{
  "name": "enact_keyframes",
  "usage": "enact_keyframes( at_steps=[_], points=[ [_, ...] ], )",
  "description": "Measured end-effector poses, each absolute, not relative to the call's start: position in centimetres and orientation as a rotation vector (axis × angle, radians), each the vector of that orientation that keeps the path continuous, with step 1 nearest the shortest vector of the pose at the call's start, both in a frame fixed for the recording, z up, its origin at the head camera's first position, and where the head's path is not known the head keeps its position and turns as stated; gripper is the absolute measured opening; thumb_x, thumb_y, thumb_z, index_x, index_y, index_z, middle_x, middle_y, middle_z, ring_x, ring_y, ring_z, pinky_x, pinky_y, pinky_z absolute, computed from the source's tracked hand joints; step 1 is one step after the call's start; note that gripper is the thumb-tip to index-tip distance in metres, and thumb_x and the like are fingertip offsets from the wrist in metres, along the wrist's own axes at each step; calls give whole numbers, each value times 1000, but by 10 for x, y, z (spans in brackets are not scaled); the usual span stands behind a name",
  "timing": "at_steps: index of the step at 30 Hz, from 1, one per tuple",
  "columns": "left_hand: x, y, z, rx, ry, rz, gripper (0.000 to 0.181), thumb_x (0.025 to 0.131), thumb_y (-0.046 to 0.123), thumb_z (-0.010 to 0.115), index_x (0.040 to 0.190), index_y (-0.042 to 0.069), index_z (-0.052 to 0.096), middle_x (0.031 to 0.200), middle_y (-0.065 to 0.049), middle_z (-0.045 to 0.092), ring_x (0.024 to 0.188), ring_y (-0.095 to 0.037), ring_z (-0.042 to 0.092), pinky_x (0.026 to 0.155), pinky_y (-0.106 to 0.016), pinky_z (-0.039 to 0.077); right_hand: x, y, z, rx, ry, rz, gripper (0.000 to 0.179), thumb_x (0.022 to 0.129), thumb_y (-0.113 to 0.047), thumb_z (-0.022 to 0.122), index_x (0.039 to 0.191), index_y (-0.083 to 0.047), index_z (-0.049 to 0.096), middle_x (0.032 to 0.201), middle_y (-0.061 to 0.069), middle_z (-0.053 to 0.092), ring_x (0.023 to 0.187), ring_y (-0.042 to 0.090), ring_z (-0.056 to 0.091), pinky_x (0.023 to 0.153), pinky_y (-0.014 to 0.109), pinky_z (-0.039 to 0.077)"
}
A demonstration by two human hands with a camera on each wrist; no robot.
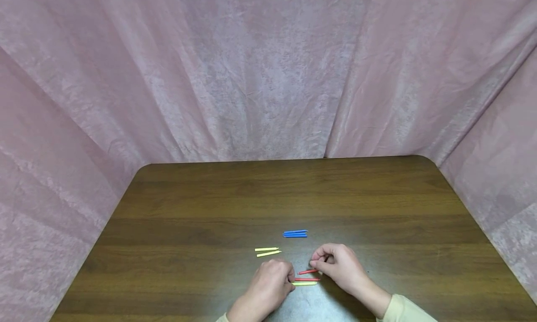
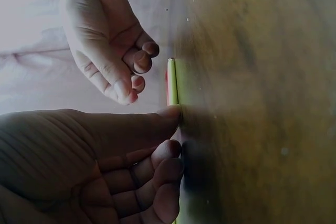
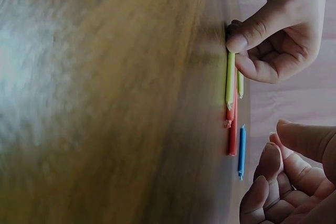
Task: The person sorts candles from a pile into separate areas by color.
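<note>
A thin yellow candle (image 1: 305, 284) and a red candle (image 1: 307, 279) lie side by side near the front of the table. My left hand (image 1: 271, 281) pinches the yellow candle's left end between thumb and finger, with the red candle's end right at the fingers. Another red candle (image 1: 307, 271) lies just beyond, at a slight slant. Close over its right end hovers my right hand (image 1: 341, 268), its fingers loosely bent and nothing between thumb and fingertips (image 3: 269, 158). In the right wrist view, a blue candle (image 3: 242, 152) shows between the red one and this hand.
Farther back on the wooden table (image 1: 189, 210) several blue candles (image 1: 295, 234) lie together in a row. Two yellow candles (image 1: 267, 251) lie left of them, slightly spread. A pink curtain (image 1: 251, 70) hangs behind the table and at both sides.
</note>
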State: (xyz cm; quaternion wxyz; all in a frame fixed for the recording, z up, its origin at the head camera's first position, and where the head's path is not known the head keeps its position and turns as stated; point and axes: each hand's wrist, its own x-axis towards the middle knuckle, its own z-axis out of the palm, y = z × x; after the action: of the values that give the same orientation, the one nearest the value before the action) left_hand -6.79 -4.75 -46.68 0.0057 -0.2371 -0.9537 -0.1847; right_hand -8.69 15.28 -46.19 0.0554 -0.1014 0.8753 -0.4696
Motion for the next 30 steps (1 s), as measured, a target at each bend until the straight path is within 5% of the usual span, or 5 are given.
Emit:
enact_keyframes(
  at_steps=[30],
  points=[
    [-68, -59, -467, -688, -2969, -712, 25, 66, 14, 83, 61, 22, 60, 57, 17, 49, 56, 0, 46, 54, -20, 37, -85, 163, -467, -280, 2620, -1471, 11, 79, -14, 79, 79, -12, 69, 68, -7, 59, 53, 0, 47, 51, 21, 40]
  ],
)
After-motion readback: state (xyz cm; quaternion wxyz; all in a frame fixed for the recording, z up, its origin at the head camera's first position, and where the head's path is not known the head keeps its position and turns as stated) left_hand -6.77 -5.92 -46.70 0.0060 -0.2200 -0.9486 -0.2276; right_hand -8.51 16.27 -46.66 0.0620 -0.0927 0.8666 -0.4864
